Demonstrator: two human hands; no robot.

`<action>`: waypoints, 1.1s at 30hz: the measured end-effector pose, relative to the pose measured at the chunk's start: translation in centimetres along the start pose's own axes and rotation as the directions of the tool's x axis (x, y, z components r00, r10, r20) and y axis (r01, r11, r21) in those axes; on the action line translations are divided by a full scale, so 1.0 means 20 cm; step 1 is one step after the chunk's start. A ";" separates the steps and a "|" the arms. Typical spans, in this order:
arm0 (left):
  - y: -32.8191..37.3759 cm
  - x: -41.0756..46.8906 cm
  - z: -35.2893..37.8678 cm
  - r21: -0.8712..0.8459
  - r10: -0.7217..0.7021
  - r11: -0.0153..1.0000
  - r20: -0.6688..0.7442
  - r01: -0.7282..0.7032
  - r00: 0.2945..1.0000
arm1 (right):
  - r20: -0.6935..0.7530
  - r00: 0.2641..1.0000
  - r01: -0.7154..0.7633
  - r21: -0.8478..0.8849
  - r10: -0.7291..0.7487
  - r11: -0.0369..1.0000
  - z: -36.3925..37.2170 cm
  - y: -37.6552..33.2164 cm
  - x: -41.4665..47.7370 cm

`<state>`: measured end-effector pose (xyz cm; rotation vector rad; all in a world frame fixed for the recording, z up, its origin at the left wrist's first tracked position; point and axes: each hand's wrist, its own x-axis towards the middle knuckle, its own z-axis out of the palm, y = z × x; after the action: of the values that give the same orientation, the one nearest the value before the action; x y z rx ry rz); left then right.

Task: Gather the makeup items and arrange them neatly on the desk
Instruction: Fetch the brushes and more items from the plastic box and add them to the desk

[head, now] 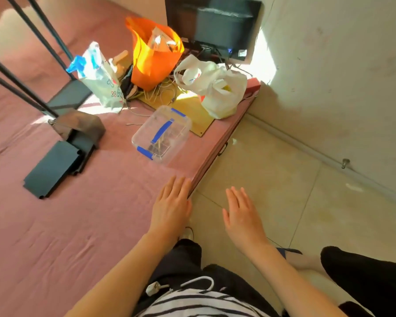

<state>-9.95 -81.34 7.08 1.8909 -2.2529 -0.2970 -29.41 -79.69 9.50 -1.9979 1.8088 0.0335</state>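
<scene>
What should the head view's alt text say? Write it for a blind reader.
Two open hands extend forward: the left hand at the edge of a pink-covered surface, the right hand over the tiled floor. Ahead sit a clear box with blue clips, an orange bag, a white bag and a dark monitor.

Clear box (161, 136): contents blurred through lid, dark and tan shapes, type n/k. Orange bag (154, 62): interior mostly hidden; only clear wrapping shows at mouth. White plastic bag (217, 88): contents hidden, faint yellow patch inside, can't ID. Blue-and-white bag (98, 74): contents hidden. Cables (165, 92) btwn bags: too fine to trace. Monitor (215, 26): top cut by frame edge. Black stand poles (32, 53): upper parts run out of frame, top and left. Small metal fitting (345, 163) at wall base: too small to ID. Both forearms cut off at bottom edge.
</scene>
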 end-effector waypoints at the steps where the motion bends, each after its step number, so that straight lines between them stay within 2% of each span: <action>1: -0.02 0.06 0.00 0.013 0.015 1.000 0.010 -0.015 1.000 | -0.006 1.000 -0.003 -0.005 0.003 1.000 -0.01 0.00 0.06; 11: -0.09 0.51 0.08 0.009 -0.048 0.999 0.175 0.047 0.983 | -0.012 1.000 -0.020 -0.018 0.020 1.000 -0.16 0.10 0.59; 18: -0.01 0.90 0.18 -0.009 -0.222 0.974 0.136 0.225 0.966 | 0.090 0.986 0.146 -0.031 -0.143 0.989 -0.33 0.28 1.06; 22: 0.11 1.05 0.20 -0.061 -0.419 0.903 0.103 0.426 0.902 | 0.184 0.941 0.305 -0.093 -0.285 0.948 -0.48 0.36 1.32; 27: 0.19 1.17 0.24 -0.117 -0.605 0.783 0.084 0.610 0.792 | 0.263 0.848 0.511 -0.170 -0.461 0.843 -0.56 0.41 1.62; 33: 0.12 1.19 0.22 -0.178 -0.749 0.649 0.018 0.740 0.662 | 0.350 0.766 0.616 -0.162 -0.539 0.771 -0.50 0.34 1.89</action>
<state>-17.44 -104.34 3.83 2.5854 -1.2169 -0.5128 -33.18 -118.93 4.90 -2.5181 0.9776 0.3744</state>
